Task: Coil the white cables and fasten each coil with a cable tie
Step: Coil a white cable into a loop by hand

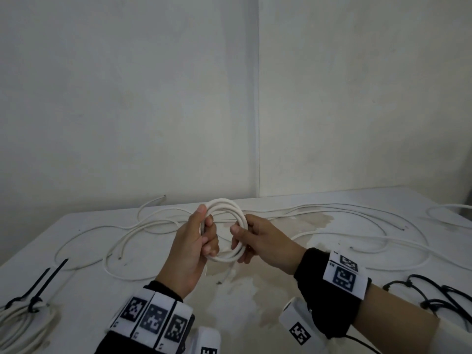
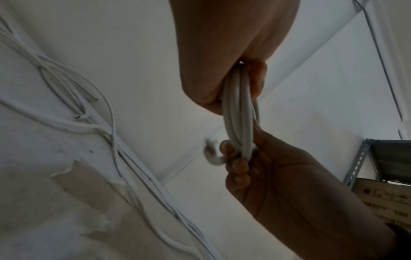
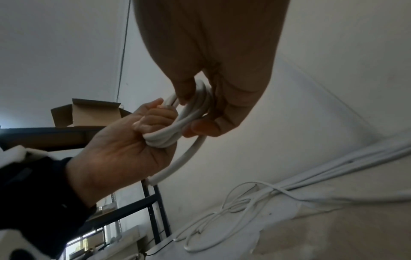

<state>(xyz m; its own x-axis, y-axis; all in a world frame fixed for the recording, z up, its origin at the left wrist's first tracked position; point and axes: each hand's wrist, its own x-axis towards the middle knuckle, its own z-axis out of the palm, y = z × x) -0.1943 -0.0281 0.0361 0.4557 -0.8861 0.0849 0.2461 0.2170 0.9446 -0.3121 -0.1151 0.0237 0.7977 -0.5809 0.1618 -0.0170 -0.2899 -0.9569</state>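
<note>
Both hands hold one white cable coil (image 1: 227, 208) upright above the table's middle. My left hand (image 1: 201, 238) grips the coil's left side, thumb up along it and fingers curled through the ring. My right hand (image 1: 245, 238) pinches its right side between thumb and fingers. The wrist views show the same coil (image 2: 239, 112) (image 3: 189, 116) held from both sides, with a short free end (image 3: 177, 163) hanging below it. At the near left lies a finished white coil (image 1: 23, 320) bound with black cable ties (image 1: 38, 290). Several loose white cables (image 1: 143, 226) sprawl across the table.
The white table (image 1: 242, 297) has worn, peeling patches in its middle. A tangle of black cords (image 1: 439, 295) lies at the right near edge. Walls meet in a corner behind the table. A metal shelf with a cardboard box (image 3: 84, 114) stands off to the side.
</note>
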